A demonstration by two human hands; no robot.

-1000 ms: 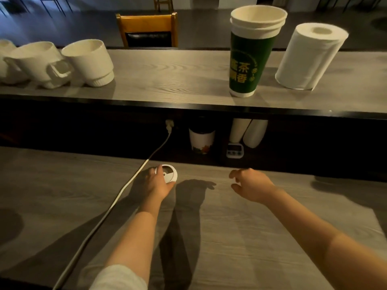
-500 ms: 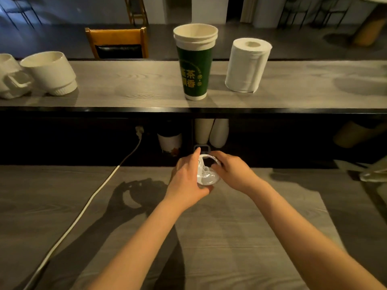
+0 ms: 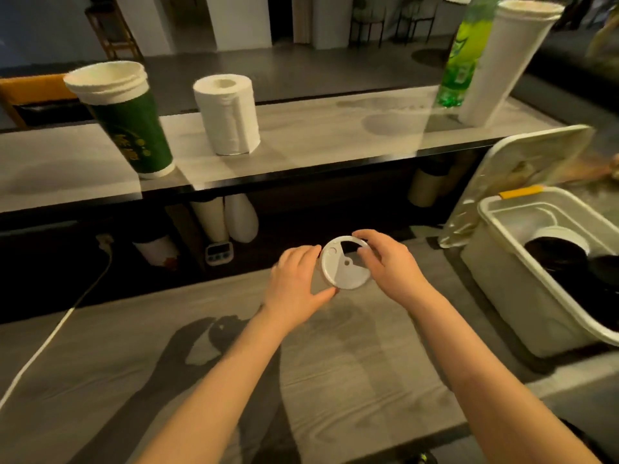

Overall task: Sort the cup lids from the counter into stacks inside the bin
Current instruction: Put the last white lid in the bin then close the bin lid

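a white cup lid (image 3: 341,267) is held above the near bench (image 3: 335,380), roughly in the middle of the scene, tilted so its flat face shows. the left hand (image 3: 294,286) pinches its left and near rim, and the right hand (image 3: 388,266) curls its fingers round the far right rim. well to the right on the bench sits the white bin (image 3: 502,279), open, with dark round lids (image 3: 556,259) inside and its own cover (image 3: 522,162) leaning behind it. on the far bench stand a stack of green cups (image 3: 134,128), a paper roll (image 3: 227,115), a green bottle (image 3: 464,61) and a white cup stack (image 3: 499,65). a white cable (image 3: 50,336) runs along the left.
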